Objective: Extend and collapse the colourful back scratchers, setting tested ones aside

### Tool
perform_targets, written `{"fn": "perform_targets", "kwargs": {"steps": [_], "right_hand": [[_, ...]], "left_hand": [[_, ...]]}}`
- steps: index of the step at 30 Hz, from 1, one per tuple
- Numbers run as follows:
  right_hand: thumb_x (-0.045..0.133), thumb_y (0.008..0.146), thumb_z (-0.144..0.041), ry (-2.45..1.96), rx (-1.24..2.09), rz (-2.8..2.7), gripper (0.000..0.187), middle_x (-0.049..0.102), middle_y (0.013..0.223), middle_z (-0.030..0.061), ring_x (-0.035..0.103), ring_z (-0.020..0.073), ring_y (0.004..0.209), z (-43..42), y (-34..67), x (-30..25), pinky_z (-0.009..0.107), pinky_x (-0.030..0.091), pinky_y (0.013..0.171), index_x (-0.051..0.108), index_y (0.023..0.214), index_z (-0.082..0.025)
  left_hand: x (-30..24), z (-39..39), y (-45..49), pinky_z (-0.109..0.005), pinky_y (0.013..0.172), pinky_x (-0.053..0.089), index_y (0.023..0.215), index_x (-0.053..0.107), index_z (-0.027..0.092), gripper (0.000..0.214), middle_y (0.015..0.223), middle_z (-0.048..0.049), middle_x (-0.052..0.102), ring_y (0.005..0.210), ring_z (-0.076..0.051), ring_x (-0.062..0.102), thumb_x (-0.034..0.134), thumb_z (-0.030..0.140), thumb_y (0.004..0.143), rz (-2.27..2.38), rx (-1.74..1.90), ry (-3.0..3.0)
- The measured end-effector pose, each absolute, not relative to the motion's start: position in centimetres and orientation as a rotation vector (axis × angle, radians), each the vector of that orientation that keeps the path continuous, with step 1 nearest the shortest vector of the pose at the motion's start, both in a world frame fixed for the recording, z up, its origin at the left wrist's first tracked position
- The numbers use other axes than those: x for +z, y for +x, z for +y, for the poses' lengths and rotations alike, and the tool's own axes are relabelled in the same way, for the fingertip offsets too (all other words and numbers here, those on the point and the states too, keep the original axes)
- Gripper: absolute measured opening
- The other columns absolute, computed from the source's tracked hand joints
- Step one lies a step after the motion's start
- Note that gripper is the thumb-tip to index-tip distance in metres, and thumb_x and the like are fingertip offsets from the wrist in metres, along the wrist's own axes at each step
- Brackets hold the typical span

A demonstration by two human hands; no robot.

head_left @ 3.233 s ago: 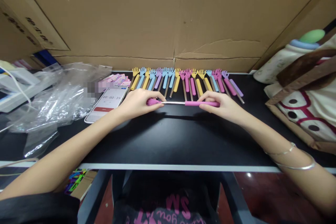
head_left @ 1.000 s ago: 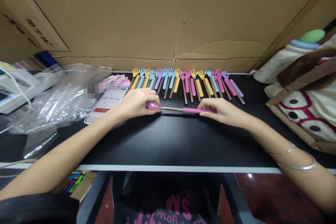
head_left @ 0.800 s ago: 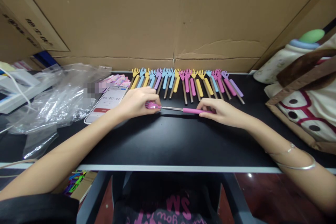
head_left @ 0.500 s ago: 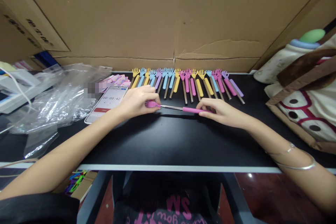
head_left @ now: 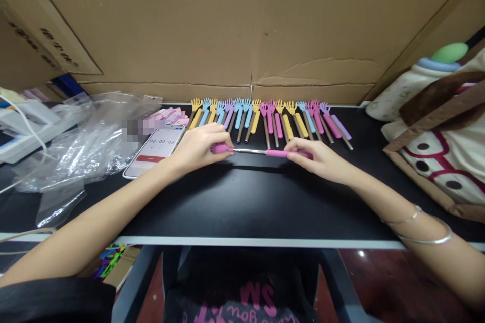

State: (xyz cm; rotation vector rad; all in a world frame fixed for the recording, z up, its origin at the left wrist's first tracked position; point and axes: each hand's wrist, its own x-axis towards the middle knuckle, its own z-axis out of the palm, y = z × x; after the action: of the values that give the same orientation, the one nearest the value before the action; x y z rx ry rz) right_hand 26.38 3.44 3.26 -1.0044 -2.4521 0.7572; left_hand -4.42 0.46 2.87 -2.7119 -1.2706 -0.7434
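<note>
A pink back scratcher (head_left: 278, 153) with a metal telescoping rod lies level between my hands, just above the black table. Its claw head is gripped by the fingers of my left hand (head_left: 206, 144), which are closed round it. At the other end, my right hand (head_left: 310, 156) pinches the pink handle between thumb and fingers. Behind my hands runs a row of more back scratchers (head_left: 290, 118) in yellow, blue, purple and pink, claws pointing to the back. Some of their lower ends are hidden behind my hands.
A phone (head_left: 157, 146) showing a timer lies left of my left hand. Crumpled clear plastic bags (head_left: 87, 146) and small pink packets (head_left: 168, 116) lie beyond it. At right stand a cloth bag (head_left: 443, 161) and a white bottle (head_left: 401, 88). A cardboard wall (head_left: 227, 20) closes the back.
The back scratcher has shifted very slightly to the right and up. My right hand has moved a little along its handle, so more of the handle end shows. The timer advanced one second.
</note>
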Motion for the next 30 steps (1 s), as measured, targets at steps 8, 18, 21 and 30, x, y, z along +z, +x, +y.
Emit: {"fn": "perform_targets", "kwargs": {"steps": [8,18,21,30], "right_hand": [[0.050,0.088,-0.046,-1.014,0.834,-2.436,0.030,0.052,0.066,-0.0003,0.044,0.0118,0.059,3.37,26.33,3.56,0.027,0.034,0.056,0.057,0.087,-0.017],[0.051,0.089,-0.049,-1.028,1.217,-2.283,0.033,0.043,0.058,-0.0069,0.036,0.0051,0.041,3.04,26.27,3.29,0.022,0.027,0.039,0.052,0.092,-0.017],[0.052,0.088,-0.050,-1.008,1.295,-2.257,0.034,0.045,0.057,-0.0073,0.037,0.0042,0.038,3.03,26.28,3.14,0.021,0.026,0.037,0.051,0.093,-0.016],[0.051,0.088,-0.049,-1.069,1.069,-2.364,0.033,0.050,0.059,-0.0034,0.041,0.0078,0.047,2.98,25.93,3.30,0.023,0.031,0.047,0.056,0.091,-0.016]], "left_hand": [[2.88,0.26,-4.26,-0.023,0.064,0.036,0.078,0.060,0.019,0.019,0.079,-0.0008,0.063,0.077,-0.014,0.054,0.052,0.031,0.091,-1.139,-0.734,-2.681],[2.91,0.25,-4.65,-0.024,0.063,0.035,0.079,0.060,0.020,0.021,0.079,-0.0014,0.063,0.077,-0.014,0.053,0.048,0.029,0.094,-0.978,-0.679,-2.576],[2.91,0.29,-4.67,-0.024,0.062,0.035,0.078,0.059,0.019,0.019,0.077,-0.0009,0.061,0.075,-0.014,0.052,0.049,0.027,0.093,-0.922,-0.711,-2.554],[2.79,0.48,-4.44,-0.021,0.059,0.033,0.076,0.057,0.018,0.018,0.075,0.0018,0.059,0.071,-0.011,0.053,0.056,0.031,0.089,-1.078,-0.651,-2.667]]}}
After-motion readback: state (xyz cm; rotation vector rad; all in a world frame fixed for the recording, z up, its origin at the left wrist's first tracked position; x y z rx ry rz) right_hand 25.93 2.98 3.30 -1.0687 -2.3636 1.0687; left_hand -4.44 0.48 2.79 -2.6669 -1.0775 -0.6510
